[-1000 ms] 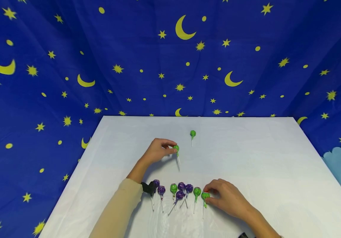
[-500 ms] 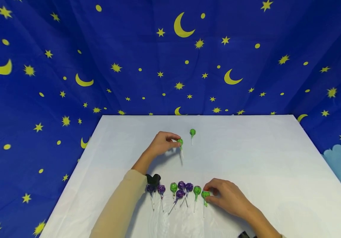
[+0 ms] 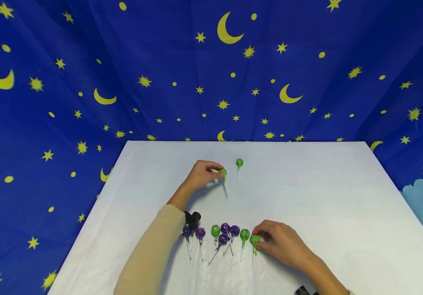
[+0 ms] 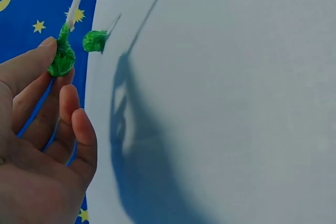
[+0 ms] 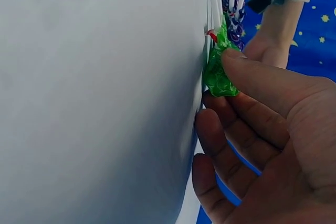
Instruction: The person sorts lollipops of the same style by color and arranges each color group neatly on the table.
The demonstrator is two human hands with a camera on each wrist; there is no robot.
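My left hand [image 3: 204,174] pinches a green-wrapped lollipop [image 3: 223,172] by its head, between thumb and fingers, its white stick pointing back toward me. In the left wrist view this lollipop [image 4: 63,61] appears raised, with a shadow on the table. Just beyond it to the right lies another green lollipop [image 3: 239,162]. Near the front, my right hand [image 3: 281,241] pinches the head of a green lollipop [image 3: 255,239] at the right end of a row. Thumb and fingertips meet that lollipop [image 5: 220,74] in the right wrist view, close to the tabletop.
Along the row lie two more green lollipops, one [image 3: 245,234] beside my right hand and one [image 3: 215,230] farther left. Several purple lollipops [image 3: 200,233] lie among them, some with sticks crossing. A black wrist device [image 3: 193,220] covers part of the left end. The white table [image 3: 325,184] meets a blue starry cloth [image 3: 182,61].
My left hand has carried its green lollipop farther away and slightly right, closer to the far green one, slowing lately. My right hand has stayed on its lollipop.
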